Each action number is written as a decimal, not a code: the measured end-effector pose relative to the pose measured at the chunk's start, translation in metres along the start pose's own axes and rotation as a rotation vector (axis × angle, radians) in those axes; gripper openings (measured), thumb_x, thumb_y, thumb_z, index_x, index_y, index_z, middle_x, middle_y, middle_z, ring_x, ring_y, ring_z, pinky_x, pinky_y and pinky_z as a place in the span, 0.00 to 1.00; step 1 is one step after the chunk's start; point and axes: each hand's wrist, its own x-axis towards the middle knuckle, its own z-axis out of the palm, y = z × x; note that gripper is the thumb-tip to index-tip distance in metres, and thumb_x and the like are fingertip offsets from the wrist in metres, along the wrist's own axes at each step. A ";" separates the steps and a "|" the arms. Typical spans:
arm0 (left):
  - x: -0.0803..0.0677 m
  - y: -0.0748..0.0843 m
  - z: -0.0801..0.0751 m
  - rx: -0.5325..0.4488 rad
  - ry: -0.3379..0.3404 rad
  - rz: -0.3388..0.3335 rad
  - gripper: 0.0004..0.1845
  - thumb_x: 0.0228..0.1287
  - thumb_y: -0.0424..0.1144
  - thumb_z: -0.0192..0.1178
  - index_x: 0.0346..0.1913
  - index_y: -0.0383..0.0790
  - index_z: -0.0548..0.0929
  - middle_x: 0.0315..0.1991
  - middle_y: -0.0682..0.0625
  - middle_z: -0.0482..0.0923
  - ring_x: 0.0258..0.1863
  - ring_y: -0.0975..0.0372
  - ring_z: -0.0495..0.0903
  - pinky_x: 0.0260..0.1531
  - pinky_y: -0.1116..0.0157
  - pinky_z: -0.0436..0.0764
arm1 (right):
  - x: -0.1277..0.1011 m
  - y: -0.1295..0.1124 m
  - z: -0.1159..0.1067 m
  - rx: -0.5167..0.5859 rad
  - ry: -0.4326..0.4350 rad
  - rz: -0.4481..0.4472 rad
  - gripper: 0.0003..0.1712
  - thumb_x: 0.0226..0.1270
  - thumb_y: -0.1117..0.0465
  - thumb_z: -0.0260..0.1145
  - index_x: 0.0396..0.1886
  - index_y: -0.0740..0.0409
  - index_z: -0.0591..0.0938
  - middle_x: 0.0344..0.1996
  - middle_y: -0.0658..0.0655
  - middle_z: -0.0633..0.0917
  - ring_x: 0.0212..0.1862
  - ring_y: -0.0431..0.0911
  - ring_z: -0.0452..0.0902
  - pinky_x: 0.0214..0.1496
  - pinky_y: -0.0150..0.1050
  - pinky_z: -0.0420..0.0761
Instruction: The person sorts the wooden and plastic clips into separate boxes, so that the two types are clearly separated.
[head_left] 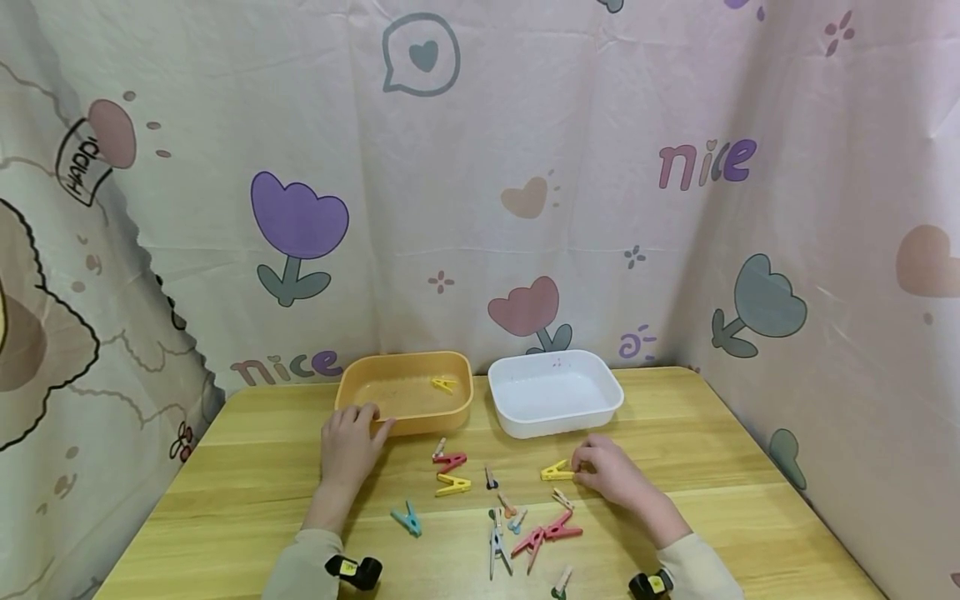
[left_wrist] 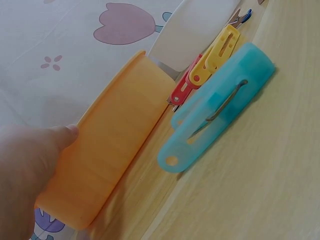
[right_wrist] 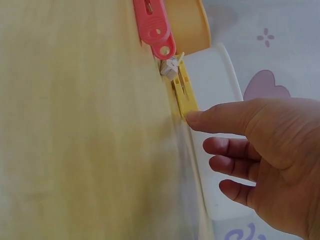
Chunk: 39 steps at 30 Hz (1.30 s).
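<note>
Grip on the right not closed yet: right hand [head_left: 611, 475] low on the worktop [head_left: 712, 467], forefinger stretched out and touching one end of the yellow peg [head_left: 557, 472], other fingers loosely curled behind it, thumb hidden in the wrist view, so no pinch to be seen. Grip on the left clamped: left hand [head_left: 351, 442] hooked over the near corner of the orange tray [head_left: 457, 412], fingers over the rim, thumb against the outer wall. Yellow peg flat on the wood, just in front of the white tray [head_left: 558, 423] and apart from it, well to the right of the orange tray. Inside the orange tray, one small yellow clip [head_left: 443, 384] lying on the floor; nothing clearly visible in the white tray. Scattered between the two hands: a red peg [head_left: 450, 460], a second yellow peg [head_left: 453, 485], a teal peg [head_left: 407, 519], a pair of pink pegs [head_left: 547, 533] and several smaller ones, too small to tell apart. Judged from this: at the pick-up step, reach done, grasp not yet made. Next move likely calling for thumb and forefinger closing on the two flanks of the yellow peg, a clean lift clear of the wood, then a carry leftward past the white tray, with the orange tray held steady meanwhile.
</note>
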 end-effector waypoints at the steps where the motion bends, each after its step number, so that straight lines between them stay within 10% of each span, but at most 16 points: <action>1: 0.000 0.000 0.000 -0.001 0.002 0.002 0.18 0.56 0.50 0.70 0.36 0.40 0.79 0.33 0.41 0.79 0.37 0.45 0.75 0.45 0.47 0.71 | 0.000 0.000 0.000 -0.002 0.004 -0.004 0.08 0.53 0.65 0.74 0.26 0.49 0.82 0.32 0.46 0.77 0.38 0.42 0.71 0.42 0.39 0.74; 39: 0.000 -0.003 0.005 -0.009 0.027 0.006 0.18 0.54 0.50 0.71 0.36 0.40 0.80 0.35 0.41 0.79 0.39 0.44 0.76 0.46 0.47 0.71 | 0.008 -0.020 -0.032 -0.159 0.246 -0.151 0.11 0.48 0.66 0.78 0.26 0.48 0.83 0.30 0.45 0.77 0.37 0.41 0.70 0.39 0.39 0.74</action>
